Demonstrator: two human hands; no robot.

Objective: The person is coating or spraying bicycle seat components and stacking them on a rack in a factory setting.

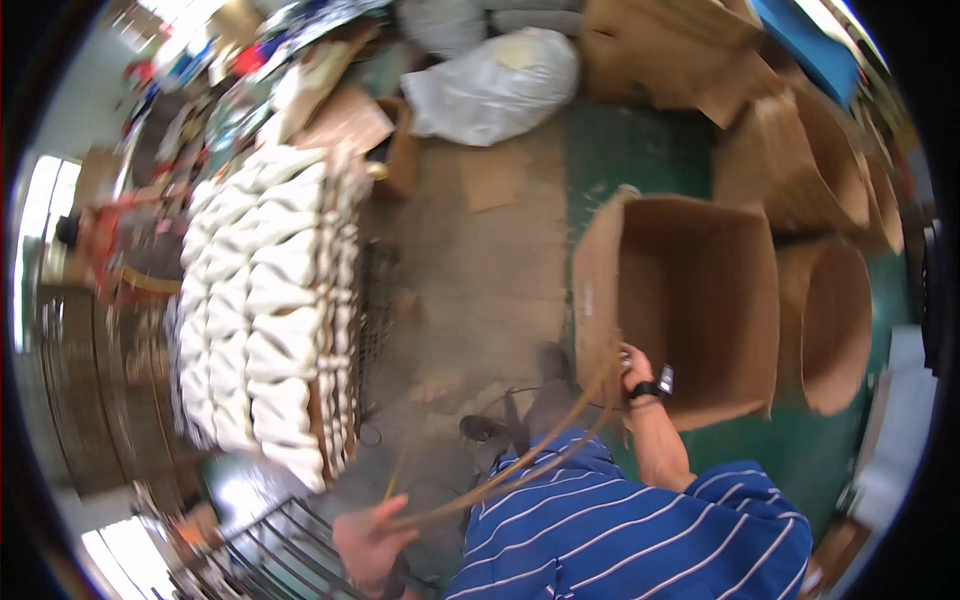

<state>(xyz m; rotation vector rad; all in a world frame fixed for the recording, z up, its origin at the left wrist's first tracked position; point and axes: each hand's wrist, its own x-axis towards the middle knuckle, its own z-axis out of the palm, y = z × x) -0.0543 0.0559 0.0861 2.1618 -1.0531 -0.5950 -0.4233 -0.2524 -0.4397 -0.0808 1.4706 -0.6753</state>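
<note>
A long, thin yellow-brown strip [490, 487] stretches in bowed lines across the front of my blue striped shirt, from one hand to the other. Low and to the left, my left hand [372, 542] is blurred, with the strip running in between thumb and fingers. My right hand [634, 368] is closed on the strip's other end, against the near left edge of an open cardboard box [597, 290]. Something small and shiny shows at its fingers, too small to name. A dark band with a watch-like piece circles that wrist. The inside of the box shows no contents.
Left stands a tall stack of white, rounded, bundled pieces [285, 320]. More open cartons [835, 325] stand to the right. White sacks [500, 85] and flattened cardboard [660, 50] lie at the back. A dark metal rack [290, 550] is at lower left.
</note>
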